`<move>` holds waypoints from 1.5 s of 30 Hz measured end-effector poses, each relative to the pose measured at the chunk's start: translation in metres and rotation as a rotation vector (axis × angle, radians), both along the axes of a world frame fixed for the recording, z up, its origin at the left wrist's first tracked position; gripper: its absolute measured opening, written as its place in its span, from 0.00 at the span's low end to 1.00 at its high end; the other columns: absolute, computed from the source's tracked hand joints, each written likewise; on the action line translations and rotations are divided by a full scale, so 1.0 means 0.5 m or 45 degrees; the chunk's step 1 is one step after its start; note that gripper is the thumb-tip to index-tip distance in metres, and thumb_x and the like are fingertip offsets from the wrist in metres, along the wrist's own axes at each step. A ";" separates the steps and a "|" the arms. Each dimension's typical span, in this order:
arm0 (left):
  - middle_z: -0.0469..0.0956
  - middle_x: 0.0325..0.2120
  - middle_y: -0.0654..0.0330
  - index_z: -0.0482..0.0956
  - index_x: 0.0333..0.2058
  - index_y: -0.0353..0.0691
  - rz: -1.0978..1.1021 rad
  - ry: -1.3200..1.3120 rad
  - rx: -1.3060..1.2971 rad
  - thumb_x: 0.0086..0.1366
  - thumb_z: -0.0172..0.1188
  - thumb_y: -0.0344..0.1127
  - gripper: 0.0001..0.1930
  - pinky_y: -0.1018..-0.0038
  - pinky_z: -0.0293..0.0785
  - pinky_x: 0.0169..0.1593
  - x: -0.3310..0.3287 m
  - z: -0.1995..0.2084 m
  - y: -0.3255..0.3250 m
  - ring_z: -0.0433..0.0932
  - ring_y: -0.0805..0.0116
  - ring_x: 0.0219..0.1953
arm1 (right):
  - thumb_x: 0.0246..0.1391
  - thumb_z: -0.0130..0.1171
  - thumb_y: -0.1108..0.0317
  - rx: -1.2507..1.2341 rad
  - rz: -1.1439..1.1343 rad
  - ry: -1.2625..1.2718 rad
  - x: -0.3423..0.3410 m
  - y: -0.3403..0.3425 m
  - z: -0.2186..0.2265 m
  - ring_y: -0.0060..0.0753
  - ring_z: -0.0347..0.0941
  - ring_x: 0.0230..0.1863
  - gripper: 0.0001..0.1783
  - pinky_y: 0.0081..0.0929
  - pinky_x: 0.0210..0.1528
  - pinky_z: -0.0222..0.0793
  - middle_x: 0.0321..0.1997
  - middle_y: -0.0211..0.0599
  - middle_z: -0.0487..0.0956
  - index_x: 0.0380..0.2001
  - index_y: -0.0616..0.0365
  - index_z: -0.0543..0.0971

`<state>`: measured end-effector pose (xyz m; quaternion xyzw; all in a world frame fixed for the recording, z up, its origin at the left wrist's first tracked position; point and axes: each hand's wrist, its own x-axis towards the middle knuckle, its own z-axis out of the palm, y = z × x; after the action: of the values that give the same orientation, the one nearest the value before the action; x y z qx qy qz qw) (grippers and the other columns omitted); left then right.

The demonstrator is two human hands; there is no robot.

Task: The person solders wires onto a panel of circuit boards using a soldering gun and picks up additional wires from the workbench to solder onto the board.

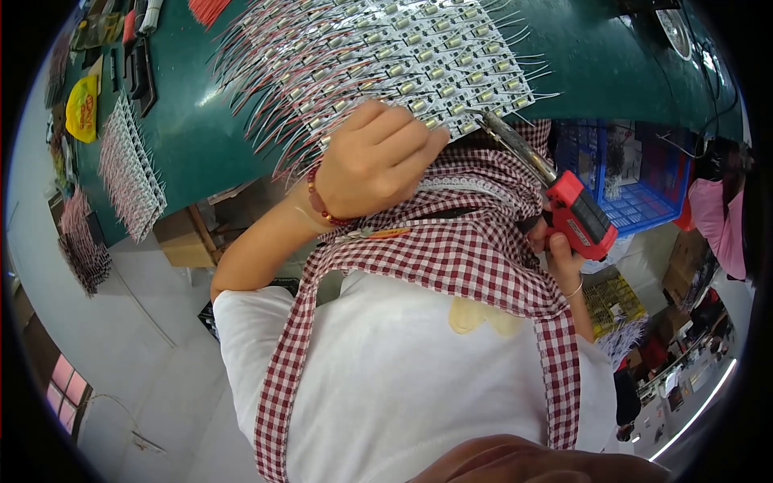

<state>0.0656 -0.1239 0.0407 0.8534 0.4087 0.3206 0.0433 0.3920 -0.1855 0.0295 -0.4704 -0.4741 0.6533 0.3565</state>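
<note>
A large panel of small white circuit boards lies at the near edge of the green table, with rows of thin red, black and white wires standing off it. My left hand is closed over the panel's near edge, its fingers curled and pinched; what lies between the fingertips is hidden. On the right, my right hand grips a red and black soldering gun. The gun's metal barrel points up and left, and its tip is at the panel's near edge, a little right of my left fingers.
The green table carries more wired board panels, a yellow packet and black-handled tools on the left. Red wires lie at the far side. A blue plastic basket stands right of the gun, with cables beyond it.
</note>
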 end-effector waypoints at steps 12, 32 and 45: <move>0.66 0.23 0.63 0.79 0.31 0.36 -0.045 -0.001 -0.160 0.47 0.58 0.27 0.10 0.72 0.64 0.34 0.006 -0.031 0.002 0.68 0.67 0.29 | 0.56 0.58 0.53 -0.068 0.120 -0.077 0.019 -0.010 -0.005 0.23 0.65 0.21 0.28 0.21 0.26 0.63 0.25 0.35 0.72 0.50 0.64 0.67; 0.64 0.22 0.60 0.78 0.38 0.36 -0.053 -0.153 -0.215 0.43 0.61 0.21 0.18 0.68 0.63 0.31 0.010 -0.050 -0.003 0.67 0.63 0.27 | 0.50 0.64 0.62 0.008 0.175 -0.255 0.032 -0.020 -0.017 0.26 0.72 0.27 0.19 0.22 0.30 0.68 0.29 0.35 0.78 0.40 0.65 0.77; 0.65 0.23 0.60 0.78 0.37 0.36 -0.044 -0.043 -0.233 0.44 0.60 0.24 0.17 0.68 0.64 0.33 0.005 -0.031 -0.004 0.68 0.63 0.28 | 0.47 0.65 0.59 -0.072 0.063 -0.276 0.027 -0.022 0.001 0.26 0.76 0.29 0.18 0.22 0.33 0.71 0.29 0.34 0.80 0.35 0.63 0.79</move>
<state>0.0679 -0.1261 0.0252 0.8472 0.4209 0.2955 0.1335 0.4056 -0.1967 0.0300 -0.5364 -0.5027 0.6203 0.2735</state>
